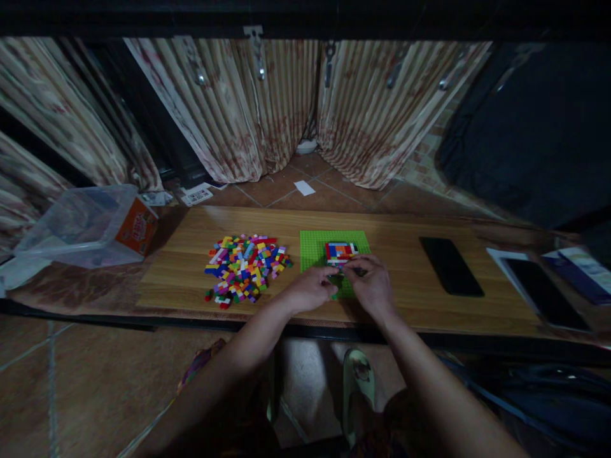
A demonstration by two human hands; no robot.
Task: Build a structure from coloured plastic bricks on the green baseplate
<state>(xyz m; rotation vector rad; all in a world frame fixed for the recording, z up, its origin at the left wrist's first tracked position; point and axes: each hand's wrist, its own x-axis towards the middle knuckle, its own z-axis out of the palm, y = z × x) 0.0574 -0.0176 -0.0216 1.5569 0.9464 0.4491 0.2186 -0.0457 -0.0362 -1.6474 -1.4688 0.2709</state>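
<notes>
A green studded baseplate (310, 245) lies on the wooden board, carrying a small block of multicoloured toy bricks (340, 250) in red, white, blue and orange. My left hand (310, 289) reaches to the near side of this build, its index finger bent in and the thumb lower down. From the right, my right hand (373, 285) comes in with thumb and fingers pinched at the build's near right corner. Both sets of fingertips almost meet there. Whatever sits between them is too small and dark to make out. To the left spreads a heap of loose toy bricks (248, 267).
A clear plastic box (86, 222) with an orange label stands left of the wooden board (396, 254). A dark phone-like slab (451, 266) lies on the board's right part, with another dark slab (547, 294) beyond. Curtains (267, 114) hang behind.
</notes>
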